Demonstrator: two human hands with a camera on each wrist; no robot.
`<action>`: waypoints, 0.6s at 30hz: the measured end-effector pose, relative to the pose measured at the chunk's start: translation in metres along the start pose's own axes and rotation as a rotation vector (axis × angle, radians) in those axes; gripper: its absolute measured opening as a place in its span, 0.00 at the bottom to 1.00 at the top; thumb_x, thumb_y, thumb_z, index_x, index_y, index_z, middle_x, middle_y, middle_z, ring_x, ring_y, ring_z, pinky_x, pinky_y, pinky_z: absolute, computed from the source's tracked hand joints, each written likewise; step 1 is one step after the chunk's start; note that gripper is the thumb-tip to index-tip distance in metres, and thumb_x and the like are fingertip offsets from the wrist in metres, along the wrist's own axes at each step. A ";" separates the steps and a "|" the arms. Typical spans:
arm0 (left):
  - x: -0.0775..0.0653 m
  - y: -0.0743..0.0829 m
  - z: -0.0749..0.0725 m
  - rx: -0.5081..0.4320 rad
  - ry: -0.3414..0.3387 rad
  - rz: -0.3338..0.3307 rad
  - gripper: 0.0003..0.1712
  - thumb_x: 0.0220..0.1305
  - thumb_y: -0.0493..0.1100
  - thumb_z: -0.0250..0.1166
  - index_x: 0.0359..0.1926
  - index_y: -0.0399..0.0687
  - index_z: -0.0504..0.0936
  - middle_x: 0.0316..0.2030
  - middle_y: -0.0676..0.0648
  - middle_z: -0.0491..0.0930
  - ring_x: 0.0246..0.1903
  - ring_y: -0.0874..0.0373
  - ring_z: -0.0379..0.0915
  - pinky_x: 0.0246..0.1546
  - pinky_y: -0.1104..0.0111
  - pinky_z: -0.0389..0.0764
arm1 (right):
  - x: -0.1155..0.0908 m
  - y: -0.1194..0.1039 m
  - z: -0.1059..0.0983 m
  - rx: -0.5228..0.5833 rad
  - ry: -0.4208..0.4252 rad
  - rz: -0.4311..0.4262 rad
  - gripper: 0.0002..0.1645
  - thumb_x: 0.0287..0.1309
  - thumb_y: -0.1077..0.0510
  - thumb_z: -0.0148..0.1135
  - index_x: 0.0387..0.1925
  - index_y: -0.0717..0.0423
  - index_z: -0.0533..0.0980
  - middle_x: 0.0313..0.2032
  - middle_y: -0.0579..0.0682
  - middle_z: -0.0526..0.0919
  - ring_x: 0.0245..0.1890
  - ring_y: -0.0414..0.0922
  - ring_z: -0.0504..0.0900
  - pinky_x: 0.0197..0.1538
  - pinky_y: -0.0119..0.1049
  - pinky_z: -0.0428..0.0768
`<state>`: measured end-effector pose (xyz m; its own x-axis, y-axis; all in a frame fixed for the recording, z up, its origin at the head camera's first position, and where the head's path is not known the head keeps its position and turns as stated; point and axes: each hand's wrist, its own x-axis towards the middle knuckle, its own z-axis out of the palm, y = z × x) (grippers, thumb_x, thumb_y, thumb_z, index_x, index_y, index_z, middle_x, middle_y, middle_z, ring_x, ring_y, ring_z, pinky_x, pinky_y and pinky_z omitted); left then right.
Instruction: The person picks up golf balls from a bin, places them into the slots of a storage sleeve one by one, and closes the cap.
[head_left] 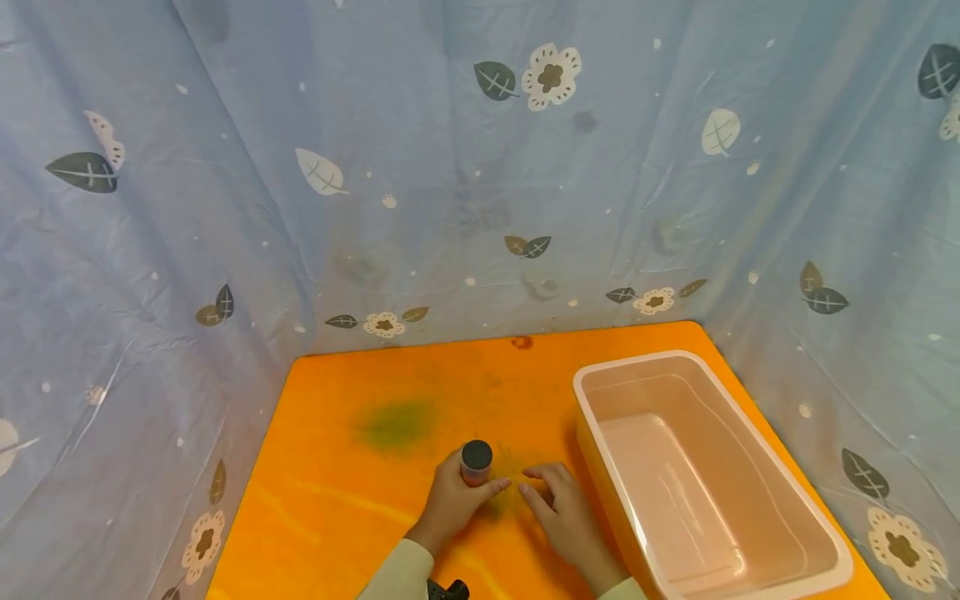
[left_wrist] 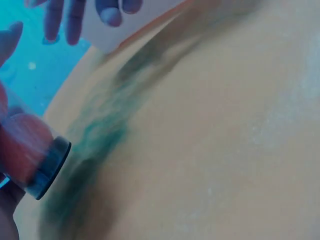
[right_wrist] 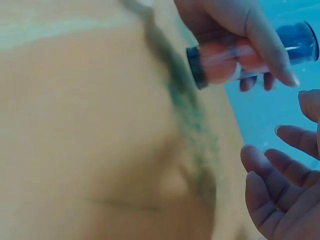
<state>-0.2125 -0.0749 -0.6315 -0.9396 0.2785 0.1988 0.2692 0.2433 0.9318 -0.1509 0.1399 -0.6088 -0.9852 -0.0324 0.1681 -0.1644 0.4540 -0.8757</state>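
Note:
My left hand (head_left: 450, 502) grips a clear plastic tube (head_left: 476, 473) with black caps, its thumb lying along the near side. Through the clear wall in the right wrist view, round reddish balls and something blue show inside the tube (right_wrist: 216, 64). The left wrist view has the lower black cap (left_wrist: 51, 167) pointing toward the table. To the right of the tube is my right hand (head_left: 566, 518), apart from it, palm turned inward. Its fingers (right_wrist: 260, 162) are loosely bent and nothing lies between them.
A large pale pink plastic tub (head_left: 588, 379) stands to the right, close beside my right hand. Under everything is an orange tabletop (head_left: 322, 417) with a green smudge (head_left: 393, 423). Blue curtains (head_left: 420, 167) with leaves and flowers hang around the back and sides.

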 end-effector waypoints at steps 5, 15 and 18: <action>0.002 -0.005 0.003 0.004 0.005 0.049 0.31 0.61 0.49 0.85 0.58 0.40 0.83 0.45 0.39 0.85 0.44 0.51 0.83 0.50 0.58 0.82 | -0.006 0.008 0.003 0.027 0.015 0.033 0.17 0.78 0.50 0.68 0.56 0.59 0.84 0.47 0.46 0.79 0.32 0.40 0.75 0.36 0.35 0.79; -0.010 -0.019 0.016 -0.015 0.089 0.067 0.23 0.61 0.44 0.86 0.49 0.42 0.84 0.35 0.54 0.80 0.35 0.59 0.79 0.42 0.60 0.82 | -0.007 0.010 0.001 0.100 0.028 0.076 0.19 0.81 0.50 0.65 0.56 0.62 0.83 0.51 0.51 0.81 0.32 0.50 0.82 0.32 0.35 0.82; -0.010 -0.021 0.017 -0.037 0.070 0.039 0.23 0.63 0.44 0.84 0.51 0.42 0.83 0.36 0.54 0.79 0.36 0.58 0.79 0.44 0.61 0.81 | -0.006 0.010 0.001 0.093 0.025 0.068 0.18 0.81 0.50 0.65 0.55 0.62 0.83 0.50 0.51 0.81 0.32 0.50 0.83 0.32 0.35 0.82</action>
<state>-0.2050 -0.0667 -0.6579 -0.9415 0.2209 0.2545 0.2990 0.1990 0.9333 -0.1466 0.1440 -0.6186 -0.9929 0.0182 0.1171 -0.1021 0.3701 -0.9234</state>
